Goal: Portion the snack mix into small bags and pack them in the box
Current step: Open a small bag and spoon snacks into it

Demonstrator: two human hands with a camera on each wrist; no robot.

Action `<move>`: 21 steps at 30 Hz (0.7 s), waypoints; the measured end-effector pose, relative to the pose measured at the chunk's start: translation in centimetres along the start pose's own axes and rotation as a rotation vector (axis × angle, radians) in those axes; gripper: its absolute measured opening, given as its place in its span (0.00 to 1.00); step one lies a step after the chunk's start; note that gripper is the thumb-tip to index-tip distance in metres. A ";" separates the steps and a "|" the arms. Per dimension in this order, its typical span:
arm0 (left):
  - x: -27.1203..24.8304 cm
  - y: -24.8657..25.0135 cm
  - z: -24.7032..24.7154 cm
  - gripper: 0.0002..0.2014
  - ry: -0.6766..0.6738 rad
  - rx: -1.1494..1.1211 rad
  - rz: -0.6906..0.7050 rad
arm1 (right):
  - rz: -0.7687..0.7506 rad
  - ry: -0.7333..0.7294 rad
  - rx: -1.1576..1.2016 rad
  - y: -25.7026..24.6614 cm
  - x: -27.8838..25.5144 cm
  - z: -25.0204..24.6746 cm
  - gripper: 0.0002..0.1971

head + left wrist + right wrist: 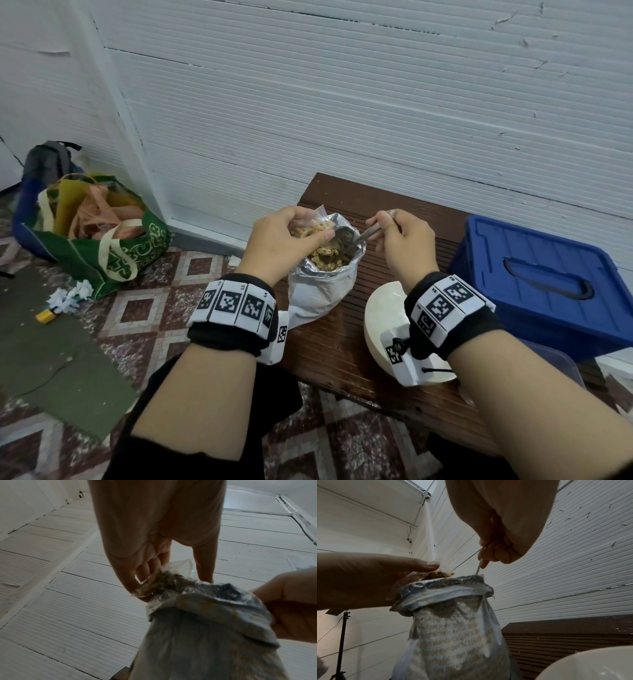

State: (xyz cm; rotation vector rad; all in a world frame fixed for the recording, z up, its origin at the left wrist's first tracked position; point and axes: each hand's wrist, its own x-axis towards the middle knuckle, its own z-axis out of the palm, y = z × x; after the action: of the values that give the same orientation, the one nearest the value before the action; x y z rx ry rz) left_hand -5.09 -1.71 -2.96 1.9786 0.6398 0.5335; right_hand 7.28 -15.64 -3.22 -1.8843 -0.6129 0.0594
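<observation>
Small bag (313, 228) pinched in left hand (281, 245), over foil pouch (318, 284)

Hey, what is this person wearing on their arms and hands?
Both hands, left and right, are bare. Each wrist carries a black band ringed with white tiles printed with black square codes, plus a white camera mount underneath.

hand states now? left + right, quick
Left hand: pinching the small clear bag over the foil snack bag.
Right hand: gripping the spoon.
</observation>
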 end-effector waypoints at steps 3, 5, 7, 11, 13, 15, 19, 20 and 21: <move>-0.1 0.1 0.0 0.16 -0.002 -0.007 0.001 | 0.039 0.012 0.061 -0.2 0.0 -0.1 0.15; -0.1 0.1 0.0 0.16 -0.002 -0.014 0.003 | 0.069 0.023 0.091 -0.4 0.0 -0.1 0.15; -0.2 0.1 0.0 0.16 0.004 -0.016 0.010 | 0.100 0.045 0.106 -0.6 0.0 -0.3 0.15; -0.2 0.0 0.0 0.16 0.013 -0.020 0.011 | 0.192 0.131 0.095 -0.2 0.6 -0.8 0.16; -0.2 0.0 -0.1 0.16 0.011 -0.014 0.013 | 0.242 0.180 0.105 0.0 0.9 -1.1 0.16; -0.2 0.0 -0.1 0.16 0.009 -0.004 0.018 | 0.273 0.222 0.096 -0.1 1.0 -1.5 0.17; -0.2 0.1 -0.2 0.17 0.000 0.022 0.032 | 0.272 0.305 0.065 -0.8 1.3 -2.9 0.16; -0.2 0.0 -0.2 0.18 -0.001 0.028 0.035 | 0.270 0.326 0.056 -1.1 1.4 -3.4 0.16; -0.2 0.0 -0.2 0.18 0.000 0.034 0.038 | 0.270 0.346 0.049 -1.2 1.6 -3.8 0.16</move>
State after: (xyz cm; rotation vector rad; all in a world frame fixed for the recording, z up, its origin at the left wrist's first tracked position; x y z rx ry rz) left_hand -5.38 -1.71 -2.91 2.0263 0.6157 0.5492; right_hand 9.41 -17.88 -0.24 -1.8619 -0.1195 -0.0752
